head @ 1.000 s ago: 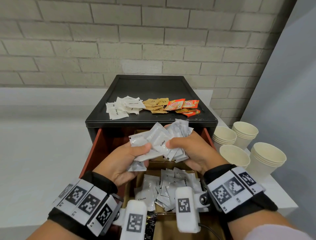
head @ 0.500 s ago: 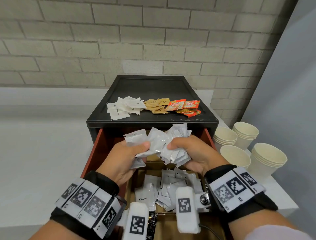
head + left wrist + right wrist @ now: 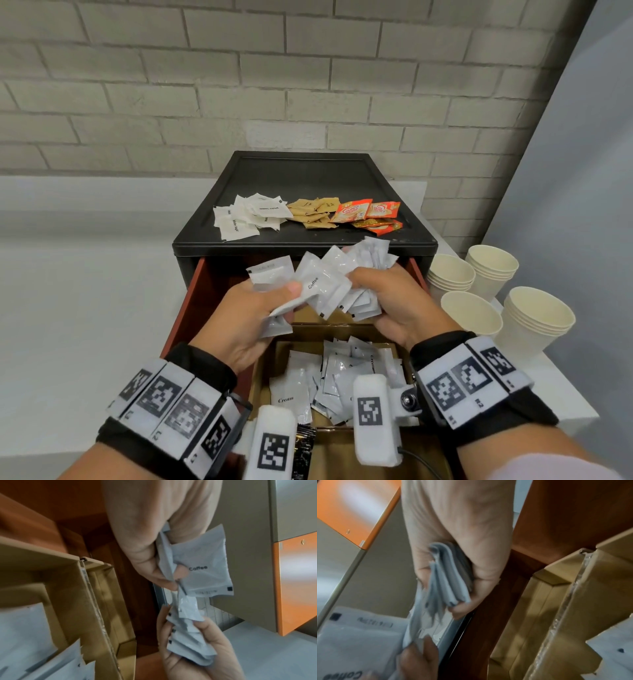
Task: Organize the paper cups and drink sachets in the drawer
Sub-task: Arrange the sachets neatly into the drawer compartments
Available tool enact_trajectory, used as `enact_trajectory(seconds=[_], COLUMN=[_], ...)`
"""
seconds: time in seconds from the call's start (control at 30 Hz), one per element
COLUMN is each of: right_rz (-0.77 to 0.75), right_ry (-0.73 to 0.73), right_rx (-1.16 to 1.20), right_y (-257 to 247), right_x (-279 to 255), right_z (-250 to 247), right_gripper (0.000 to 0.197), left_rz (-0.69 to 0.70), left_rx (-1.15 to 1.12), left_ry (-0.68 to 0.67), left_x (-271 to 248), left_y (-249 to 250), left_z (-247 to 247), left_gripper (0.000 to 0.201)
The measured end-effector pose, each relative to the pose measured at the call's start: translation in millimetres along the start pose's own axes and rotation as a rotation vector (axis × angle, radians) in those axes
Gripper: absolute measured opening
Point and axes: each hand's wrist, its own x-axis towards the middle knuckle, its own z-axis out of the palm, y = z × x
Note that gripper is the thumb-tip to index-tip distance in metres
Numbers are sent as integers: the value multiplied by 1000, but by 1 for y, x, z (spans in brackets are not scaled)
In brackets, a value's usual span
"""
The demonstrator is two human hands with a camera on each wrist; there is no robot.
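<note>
Currently sorting: left hand (image 3: 251, 310) pinches a Coffee sachet (image 3: 317, 286), right hand (image 3: 394, 301) grips the stack (image 3: 368, 270); next, probably drop them into a drawer (image 3: 191, 301) box.

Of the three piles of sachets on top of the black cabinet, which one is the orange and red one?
The rightmost pile, nearest the paper cups. The middle pile is tan and the left pile is white.
</note>
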Motion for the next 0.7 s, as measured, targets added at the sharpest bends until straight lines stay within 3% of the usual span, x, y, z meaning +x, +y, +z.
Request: enact_trajectory(seconds=[0.07, 0.2, 0.3, 0.53, 0.7], right_rz=[-7, 32, 92, 170, 154], right_ry=[-123, -225, -273, -356, -320], right_rx=[5, 79, 156, -95, -92], right_y=[0, 1, 1, 6, 3], right_x=[-3, -3, -2, -3, -3], right_z=[2, 1, -1, 2, 0], right_gripper=[29, 28, 21, 31, 34], left_rz=[-12, -1, 21, 110, 164], left_rx=[26, 75, 109, 230, 277], left_ry=[-15, -27, -35, -16, 80], left_x=[1, 3, 1, -2, -1], left_y=[-2, -3, -4, -7, -7], left_z=[-1, -2, -2, 3, 3], left_gripper=[11, 29, 21, 18, 17])
